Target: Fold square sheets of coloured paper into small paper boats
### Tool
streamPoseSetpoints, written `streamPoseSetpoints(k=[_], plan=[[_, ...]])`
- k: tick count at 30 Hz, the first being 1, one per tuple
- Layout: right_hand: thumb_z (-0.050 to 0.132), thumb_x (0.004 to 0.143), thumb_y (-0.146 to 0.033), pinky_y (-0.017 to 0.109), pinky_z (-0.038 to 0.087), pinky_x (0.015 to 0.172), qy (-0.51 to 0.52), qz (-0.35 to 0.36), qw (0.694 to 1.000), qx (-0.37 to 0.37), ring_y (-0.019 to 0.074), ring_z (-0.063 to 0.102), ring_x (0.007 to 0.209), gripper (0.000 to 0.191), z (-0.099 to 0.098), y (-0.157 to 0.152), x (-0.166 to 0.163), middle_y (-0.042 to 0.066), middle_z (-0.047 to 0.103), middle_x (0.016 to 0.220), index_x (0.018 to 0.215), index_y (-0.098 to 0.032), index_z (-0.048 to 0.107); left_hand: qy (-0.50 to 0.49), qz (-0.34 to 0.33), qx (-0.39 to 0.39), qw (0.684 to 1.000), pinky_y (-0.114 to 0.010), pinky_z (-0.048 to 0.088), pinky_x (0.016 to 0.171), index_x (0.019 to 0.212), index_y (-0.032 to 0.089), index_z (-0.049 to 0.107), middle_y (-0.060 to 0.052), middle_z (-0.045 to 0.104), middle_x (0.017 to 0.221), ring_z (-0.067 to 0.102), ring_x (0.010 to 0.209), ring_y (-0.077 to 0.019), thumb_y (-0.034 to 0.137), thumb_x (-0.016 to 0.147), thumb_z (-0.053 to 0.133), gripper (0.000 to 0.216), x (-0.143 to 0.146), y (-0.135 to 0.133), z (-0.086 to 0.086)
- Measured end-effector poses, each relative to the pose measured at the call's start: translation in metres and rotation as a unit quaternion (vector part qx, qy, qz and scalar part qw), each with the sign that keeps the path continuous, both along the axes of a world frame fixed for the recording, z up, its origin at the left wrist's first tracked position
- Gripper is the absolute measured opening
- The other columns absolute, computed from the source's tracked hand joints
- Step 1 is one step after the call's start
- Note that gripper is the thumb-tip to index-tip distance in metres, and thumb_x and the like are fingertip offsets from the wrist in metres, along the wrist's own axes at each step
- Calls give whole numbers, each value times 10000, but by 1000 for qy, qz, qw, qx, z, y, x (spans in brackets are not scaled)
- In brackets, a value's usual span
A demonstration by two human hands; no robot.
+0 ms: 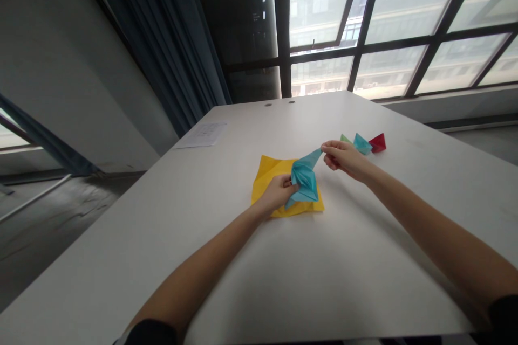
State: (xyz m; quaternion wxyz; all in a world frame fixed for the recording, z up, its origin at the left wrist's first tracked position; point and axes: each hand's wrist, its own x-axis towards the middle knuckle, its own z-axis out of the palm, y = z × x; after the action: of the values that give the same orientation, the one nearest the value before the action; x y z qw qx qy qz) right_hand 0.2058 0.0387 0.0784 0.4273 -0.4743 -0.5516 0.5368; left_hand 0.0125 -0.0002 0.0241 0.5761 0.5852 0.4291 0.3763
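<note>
A sheet of blue paper [306, 180], creased and partly folded, is held between my two hands above a yellow sheet of paper [265, 175]. My left hand [280, 192] pinches its left side, thumb on top. At the upper right, a corner of the blue paper is stretched out, and the closed fingertips of my right hand [339, 157] grip it. The yellow sheet lies on the table, slightly wavy, with my left hand and the blue paper covering part of it.
On the white table [194, 215], beyond my right hand, stand a green folded paper [345, 138], a blue folded paper [362, 144] and a red folded paper [377, 143]. A printed sheet [202, 135] lies at the far left edge. Windows [324, 5] and a blue curtain [162, 27] are behind.
</note>
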Motion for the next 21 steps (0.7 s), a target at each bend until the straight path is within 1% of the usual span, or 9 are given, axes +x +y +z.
streamPoseSetpoints(k=[2,4,8,10,13,15,17,19,21], plan=[[533,770,-249,166,362,398,11,4,1000,-10,62,482,389,106,-3,-1,-3,-10,583,508,784,-168,467,17,30,-22,999,-209,441,492,803,129,580,-8,609,633,564,521,-111,268,678,581,186,1,0,0],[550,759,-258,198,444,493,1,34,999,15,103,589,535,189,-6,-5,-7,29,648,648,908,-173,471,42,55,-32,997,-197,403,413,797,130,568,1,584,570,520,424,-98,288,696,564,188,1,1,-1],[598,724,-278,299,502,681,-97,123,974,165,158,625,776,622,-6,-17,-13,46,660,879,1259,-229,286,62,75,-16,995,-190,366,363,857,139,562,14,562,546,472,359,-83,318,719,543,227,0,5,-4],[583,735,-274,320,494,719,-183,143,935,268,165,610,819,686,-6,-23,-15,46,635,944,1320,-258,225,87,73,-4,993,-188,356,356,862,143,565,28,532,515,456,354,-81,324,727,532,229,-1,7,-4],[482,800,-232,304,470,719,-328,164,848,382,159,592,816,552,-7,-28,-17,40,613,955,1317,-292,296,143,72,32,987,-180,324,347,829,145,568,50,466,466,422,349,-75,327,728,529,211,0,8,-3],[419,827,-213,271,451,663,-422,166,791,410,151,589,762,479,-8,-30,-18,39,613,932,1293,-305,357,172,75,63,980,-171,282,341,789,142,567,62,424,446,385,346,-63,337,720,541,208,1,7,-2],[400,830,-220,244,420,601,-494,144,750,416,149,586,719,443,-10,-31,-19,42,617,922,1265,-301,405,182,70,87,977,-168,243,346,776,137,570,70,397,440,348,353,-52,356,708,562,229,2,7,-1],[402,821,-234,237,392,573,-535,113,725,418,152,585,706,414,-11,-32,-20,43,620,923,1229,-288,445,180,54,102,977,-170,213,358,800,132,584,76,375,445,314,370,-45,385,694,581,274,3,7,0],[415,809,-245,239,374,564,-555,80,714,419,158,580,707,377,-11,-33,-20,42,623,911,1179,-269,480,172,40,111,978,-173,205,374,855,126,595,78,361,460,298,395,-43,425,678,597,347,4,6,1]])
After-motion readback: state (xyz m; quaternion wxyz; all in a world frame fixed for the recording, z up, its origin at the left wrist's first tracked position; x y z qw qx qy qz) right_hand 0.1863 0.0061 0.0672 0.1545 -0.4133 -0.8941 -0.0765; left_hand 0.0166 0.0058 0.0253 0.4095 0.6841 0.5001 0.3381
